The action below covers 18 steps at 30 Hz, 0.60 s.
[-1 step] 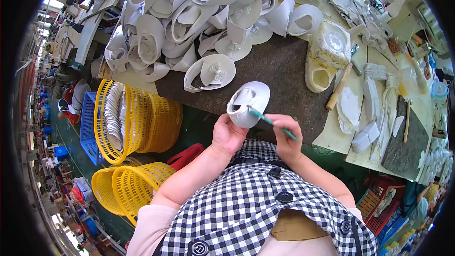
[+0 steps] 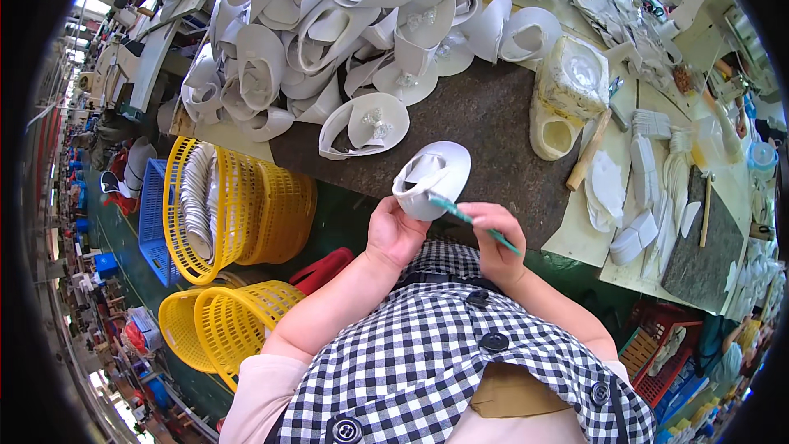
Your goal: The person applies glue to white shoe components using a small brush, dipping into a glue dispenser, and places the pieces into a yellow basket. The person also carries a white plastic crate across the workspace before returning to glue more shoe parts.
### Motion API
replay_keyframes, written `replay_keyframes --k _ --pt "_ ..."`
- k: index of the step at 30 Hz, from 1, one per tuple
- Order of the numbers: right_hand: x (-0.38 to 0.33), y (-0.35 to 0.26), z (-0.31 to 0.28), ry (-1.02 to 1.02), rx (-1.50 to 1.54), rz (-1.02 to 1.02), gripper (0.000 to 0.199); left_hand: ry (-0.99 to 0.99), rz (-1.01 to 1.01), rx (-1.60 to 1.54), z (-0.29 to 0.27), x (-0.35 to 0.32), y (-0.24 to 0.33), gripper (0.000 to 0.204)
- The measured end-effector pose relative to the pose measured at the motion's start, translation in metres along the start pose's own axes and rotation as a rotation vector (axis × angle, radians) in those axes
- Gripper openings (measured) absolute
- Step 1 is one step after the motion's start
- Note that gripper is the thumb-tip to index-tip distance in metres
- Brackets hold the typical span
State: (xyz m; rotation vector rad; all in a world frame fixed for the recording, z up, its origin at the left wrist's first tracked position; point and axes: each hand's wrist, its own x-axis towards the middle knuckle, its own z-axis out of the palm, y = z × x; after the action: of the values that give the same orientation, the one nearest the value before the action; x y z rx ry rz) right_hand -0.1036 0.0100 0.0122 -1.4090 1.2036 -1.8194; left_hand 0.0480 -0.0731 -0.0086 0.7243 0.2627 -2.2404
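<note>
My left hand (image 2: 394, 234) holds up a white shoe upper (image 2: 434, 177) just in front of the dark worktop (image 2: 493, 127). My right hand (image 2: 496, 240) grips a thin green brush (image 2: 468, 219), and its tip touches the lower edge of the upper. Another white upper with a sparkly ornament (image 2: 366, 125) lies on the worktop just beyond. Behind it rises a big heap of similar white uppers (image 2: 329, 25).
A crusted whitish pot (image 2: 569, 94) and a wooden-handled tool (image 2: 588, 156) sit right of the hands. Stacked white cut pieces (image 2: 649, 177) and a dark slab (image 2: 707, 255) lie further right. Yellow baskets (image 2: 238, 210) (image 2: 209, 325), a blue crate (image 2: 150, 218) and a red crate (image 2: 657, 358) stand below.
</note>
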Motion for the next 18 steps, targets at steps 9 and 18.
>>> replay_keyframes --k 9,18 --pt "0.010 0.013 -0.015 0.294 0.051 0.456 0.016 0.126 -0.021 0.381 0.005 -0.008 0.004 0.035" --pt "0.047 0.072 -0.010 -0.020 -0.120 0.527 0.016 0.213 -0.096 0.449 -0.020 -0.011 0.017 0.027"
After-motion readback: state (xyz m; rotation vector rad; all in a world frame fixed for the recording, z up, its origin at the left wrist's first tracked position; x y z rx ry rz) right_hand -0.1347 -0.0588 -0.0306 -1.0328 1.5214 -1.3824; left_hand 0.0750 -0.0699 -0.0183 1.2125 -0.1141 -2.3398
